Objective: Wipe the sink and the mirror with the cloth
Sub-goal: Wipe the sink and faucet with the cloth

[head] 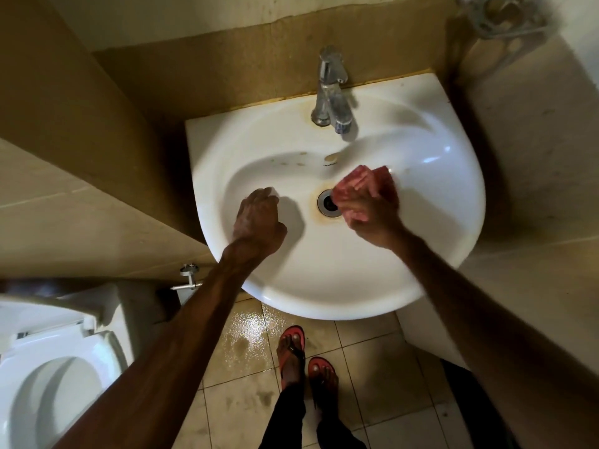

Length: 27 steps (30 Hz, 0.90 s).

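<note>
A white wall-hung sink point(431, 228) fills the middle of the head view, with a rust-stained drain point(325, 204) at the bowl's bottom. My right hand point(369, 212) grips a bunched pink-red cloth point(359, 184) just right of the drain, down in the bowl. My left hand point(257, 218) hovers over the bowl's left side with fingers loosely curled and nothing in it. The mirror is out of view.
A chrome tap point(332, 92) stands at the sink's back rim. A toilet point(48, 367) with its lid up sits at the lower left, with a valve point(188, 277) on the wall beside it. The tiled floor point(246, 345) below the sink is wet; my feet in red sandals stand there.
</note>
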### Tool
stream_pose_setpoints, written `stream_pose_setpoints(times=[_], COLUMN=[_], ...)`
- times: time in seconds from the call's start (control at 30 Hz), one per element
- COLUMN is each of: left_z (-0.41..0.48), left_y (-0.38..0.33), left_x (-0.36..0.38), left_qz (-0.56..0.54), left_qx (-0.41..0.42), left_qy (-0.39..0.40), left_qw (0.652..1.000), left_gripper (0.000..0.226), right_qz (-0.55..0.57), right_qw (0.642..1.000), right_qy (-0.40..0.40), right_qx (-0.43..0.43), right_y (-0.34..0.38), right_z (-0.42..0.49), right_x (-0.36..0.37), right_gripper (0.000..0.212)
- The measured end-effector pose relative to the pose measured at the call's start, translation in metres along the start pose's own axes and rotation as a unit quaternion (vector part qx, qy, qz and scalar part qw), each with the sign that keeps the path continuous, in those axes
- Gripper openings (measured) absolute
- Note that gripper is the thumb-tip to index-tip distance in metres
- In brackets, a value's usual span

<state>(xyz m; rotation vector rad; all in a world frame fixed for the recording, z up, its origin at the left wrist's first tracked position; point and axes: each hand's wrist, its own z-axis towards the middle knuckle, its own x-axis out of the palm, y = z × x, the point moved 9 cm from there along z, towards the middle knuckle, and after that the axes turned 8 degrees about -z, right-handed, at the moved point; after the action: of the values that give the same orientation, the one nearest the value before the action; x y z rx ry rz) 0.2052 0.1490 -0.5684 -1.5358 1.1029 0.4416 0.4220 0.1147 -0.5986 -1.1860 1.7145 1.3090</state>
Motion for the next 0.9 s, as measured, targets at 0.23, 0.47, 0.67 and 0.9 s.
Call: stream_pose_setpoints(times=[0.23,0.47,0.67,0.9], left_z=[0.004,0.0,-0.006,-0.014], left_y=[-0.012,-0.016,-0.02,-0.025], left_x=[-0.03,-0.003,0.032,0.038], left_qz=[-0.054,-0.037,0.022,0.058], left_qx=[-0.002,-0.016,-0.027,-0.052], left_qy=[-0.068,-0.025,0.035,0.046], left_qw=[0.996,0.999,0.999,0.996], left_gripper=[0.046,0.047,0.043,0.037], right_qz=[0.253,0.093,-0.092,-0.112], right_qw=[0.964,0.983,0.978,0.992], right_qy=[0.078,0.043,-0.107,-0.027], right_qx=[0.015,-0.151,-0.157,-0.056], right_y=[0.128,0.026,-0.034,-0.021], right_z=[-0.002,-0.019,0.002,-0.05], right_x=[0.065,-0.011,-0.07,-0.021], right_gripper=[0.057,0.058,0.041,0.036])
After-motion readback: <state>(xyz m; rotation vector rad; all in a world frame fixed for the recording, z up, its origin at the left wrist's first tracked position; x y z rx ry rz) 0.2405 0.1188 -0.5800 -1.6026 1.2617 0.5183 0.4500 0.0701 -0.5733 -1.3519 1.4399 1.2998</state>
